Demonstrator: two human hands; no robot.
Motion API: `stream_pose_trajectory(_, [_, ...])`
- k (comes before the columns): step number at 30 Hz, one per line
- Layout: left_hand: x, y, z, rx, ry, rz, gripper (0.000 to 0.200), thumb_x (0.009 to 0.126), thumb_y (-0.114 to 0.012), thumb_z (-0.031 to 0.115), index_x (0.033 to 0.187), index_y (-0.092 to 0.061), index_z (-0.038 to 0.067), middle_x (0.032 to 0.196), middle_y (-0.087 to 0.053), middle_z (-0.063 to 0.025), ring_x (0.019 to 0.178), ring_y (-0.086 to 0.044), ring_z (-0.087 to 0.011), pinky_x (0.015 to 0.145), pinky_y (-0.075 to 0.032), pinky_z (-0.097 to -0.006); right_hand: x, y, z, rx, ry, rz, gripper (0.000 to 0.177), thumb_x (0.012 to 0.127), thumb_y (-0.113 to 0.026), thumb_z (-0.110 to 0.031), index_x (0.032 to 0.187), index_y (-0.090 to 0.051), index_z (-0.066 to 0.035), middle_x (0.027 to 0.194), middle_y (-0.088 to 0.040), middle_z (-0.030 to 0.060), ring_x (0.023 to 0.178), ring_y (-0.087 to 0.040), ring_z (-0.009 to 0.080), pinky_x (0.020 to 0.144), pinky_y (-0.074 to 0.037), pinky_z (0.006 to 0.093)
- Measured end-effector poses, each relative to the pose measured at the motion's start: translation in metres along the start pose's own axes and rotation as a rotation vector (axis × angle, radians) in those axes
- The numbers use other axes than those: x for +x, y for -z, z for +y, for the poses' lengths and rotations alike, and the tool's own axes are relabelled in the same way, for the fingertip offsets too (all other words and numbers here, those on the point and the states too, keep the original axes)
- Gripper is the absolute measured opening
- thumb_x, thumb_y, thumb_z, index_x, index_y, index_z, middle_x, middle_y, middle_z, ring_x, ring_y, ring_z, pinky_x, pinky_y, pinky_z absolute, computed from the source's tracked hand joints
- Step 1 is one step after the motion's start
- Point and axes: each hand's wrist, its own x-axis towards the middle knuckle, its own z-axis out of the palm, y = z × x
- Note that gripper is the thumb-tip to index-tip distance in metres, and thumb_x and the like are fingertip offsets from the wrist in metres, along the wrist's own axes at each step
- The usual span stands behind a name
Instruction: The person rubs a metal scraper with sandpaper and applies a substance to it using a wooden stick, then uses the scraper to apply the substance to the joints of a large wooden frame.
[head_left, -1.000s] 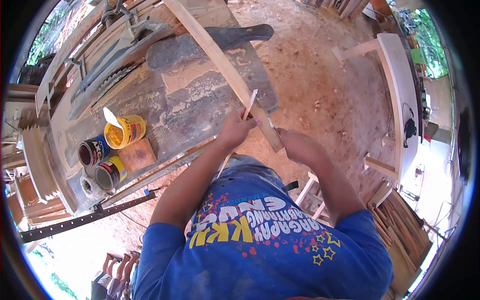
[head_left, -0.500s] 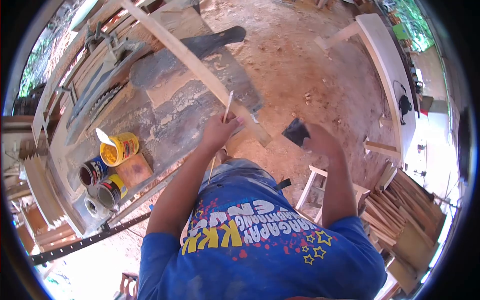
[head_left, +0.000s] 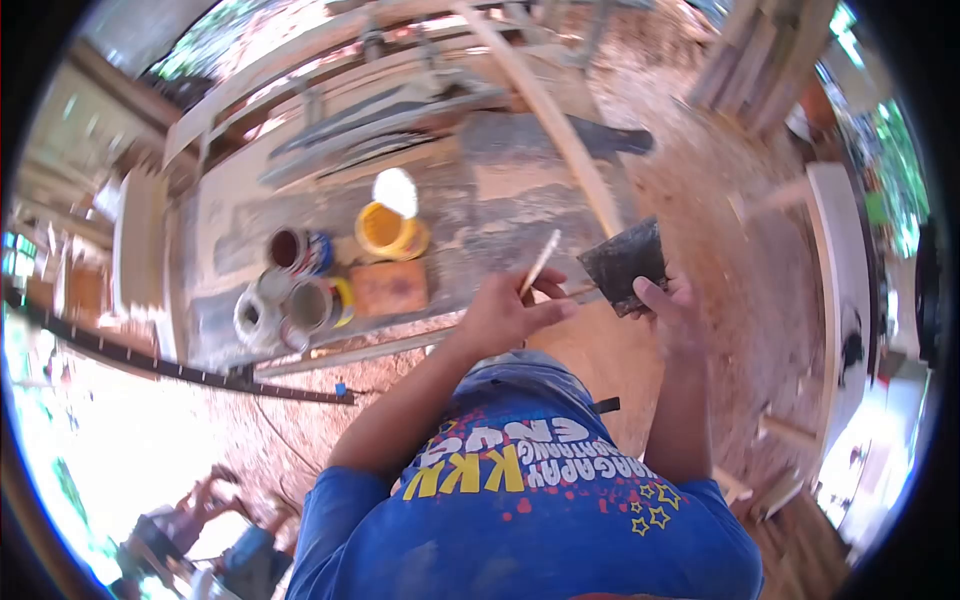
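Note:
My left hand (head_left: 508, 312) is closed around a thin, light stick (head_left: 541, 262) with a whitish tip, its thumb reaching to the right. In my right hand (head_left: 672, 306) is a flat, black, squarish piece (head_left: 625, 266), pinched at its lower right corner; its material cannot be made out. Behind the black piece ends a long pale wood strip (head_left: 560, 130) that slants across the workbench (head_left: 490, 215). On the bench left of my hands stands an open yellow tub (head_left: 393, 232) with its white lid (head_left: 396, 192) tipped up.
Left of the tub are an open can with a blue label (head_left: 300, 250), another with a yellow label (head_left: 322, 303) and a whitish roll (head_left: 257, 318). A brown wooden block (head_left: 389, 288) lies beside them. Another person (head_left: 190, 530) is at lower left. A pale board structure (head_left: 835, 300) stands at right.
The view has swung so the bench and cans sit further right. My left hand has come off the wood strip, keeping the stick. The black piece is now raised nearer my left hand.

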Motion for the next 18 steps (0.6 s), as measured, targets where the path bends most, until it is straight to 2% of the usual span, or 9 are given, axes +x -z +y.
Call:
stream_pose_trajectory(4, [-0.066, 0.058, 0.025, 0.192, 0.088, 0.062, 0.032, 0.09, -0.084, 0.025, 0.111, -0.075, 0.002, 0.083, -0.072, 0.0012, 0.062, -0.049, -0.0003, 0.055, -0.038, -0.0224, 0.015, -0.112, 0.021, 0.209, -0.064, -0.232, 0.031, 0.095, -0.073, -0.012, 0.123, -0.061, -0.004, 0.1, -0.074, 0.0067, 0.079, -0.072, 0.0131, 0.065, -0.058, 0.0259])
stream_pose_trajectory(5, [-0.081, 0.068, 0.018, 0.14, 0.026, 0.173, 0.03, 0.09, -0.084, 0.024, 0.109, -0.076, 0.002, 0.08, -0.071, 0.0021, 0.061, -0.048, -0.0005, 0.055, -0.038, -0.0227, 0.016, -0.136, 0.024, 0.239, -0.091, -0.287, 0.032, 0.096, -0.073, -0.012, 0.124, -0.061, -0.004, 0.101, -0.074, 0.0068, 0.079, -0.072, 0.013, 0.065, -0.058, 0.0254])
stream_pose_trajectory(7, [-0.11, 0.083, -0.003, 0.036, -0.097, 0.39, 0.027, 0.089, -0.084, 0.024, 0.105, -0.077, 0.003, 0.076, -0.069, 0.0037, 0.06, -0.047, -0.0011, 0.055, -0.037, -0.0233, 0.015, -0.177, 0.029, 0.198, -0.146, -0.416, 0.033, 0.095, -0.074, -0.012, 0.124, -0.061, -0.004, 0.102, -0.074, 0.0063, 0.08, -0.072, 0.013, 0.067, -0.059, 0.0248])
stream_pose_trajectory(12, [-0.182, 0.127, -0.026, -0.048, -0.047, 0.647, 0.021, 0.09, -0.083, 0.021, 0.097, -0.075, 0.004, 0.073, -0.066, 0.0048, 0.063, -0.05, -0.0022, 0.057, -0.038, -0.0244, 0.007, -0.262, 0.049, 0.019, -0.168, -0.632, 0.035, 0.094, -0.078, -0.015, 0.124, -0.063, -0.004, 0.102, -0.073, 0.0042, 0.081, -0.07, 0.0109, 0.067, -0.056, 0.024])
stream_pose_trajectory(16, [-0.218, 0.155, -0.061, -0.061, 0.072, 0.662, 0.019, 0.091, -0.082, 0.02, 0.095, -0.073, 0.004, 0.078, -0.069, 0.0026, 0.071, -0.058, -0.0048, 0.063, -0.045, -0.0249, -0.005, -0.3, 0.066, 0.034, -0.187, -0.54, 0.034, 0.093, -0.079, -0.019, 0.12, -0.066, -0.004, 0.1, -0.072, 0.0015, 0.078, -0.067, 0.0079, 0.066, -0.053, 0.023])
stream_pose_trajectory(18, [-0.226, 0.166, -0.093, -0.159, 0.009, 0.783, 0.019, 0.092, -0.081, 0.019, 0.096, -0.073, 0.003, 0.082, -0.07, 0.0011, 0.075, -0.062, -0.0064, 0.068, -0.049, -0.0255, -0.006, -0.309, 0.067, 0.064, -0.153, -0.459, 0.033, 0.093, -0.08, -0.02, 0.118, -0.067, -0.004, 0.095, -0.071, -0.0006, 0.075, -0.064, 0.0063, 0.063, -0.05, 0.0225])
